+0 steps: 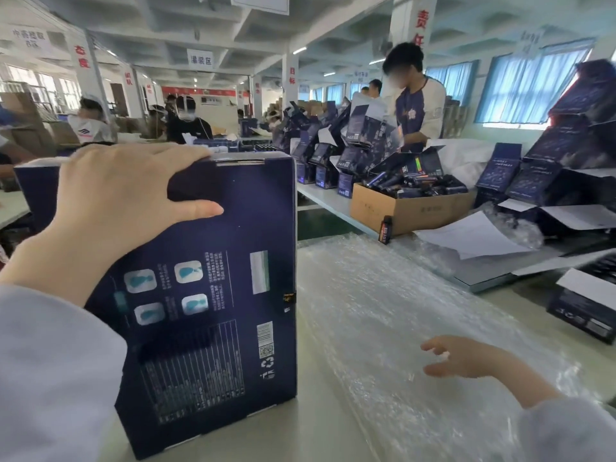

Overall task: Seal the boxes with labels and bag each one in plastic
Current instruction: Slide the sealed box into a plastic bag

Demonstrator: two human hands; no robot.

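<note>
A tall dark blue printed box [213, 295] stands upright on the table at the left, its back panel with icons and a barcode facing me. My left hand [123, 201] grips its top edge, fingers curled over the top and thumb across the back panel. A small sticker [289, 297] sits on the box's right edge. To the right lies a stack of clear bubble-wrap plastic bags [383, 295]. My right hand [466, 358] hovers over the bags with fingers spread and loosely bent, holding nothing.
A brown carton [400, 211] full of dark products stands behind the bags, a small black bottle [386, 230] beside it. Open blue boxes [546, 175] pile at the right, white paper sheets [473, 236] lie near them. Other workers stand along the tables behind.
</note>
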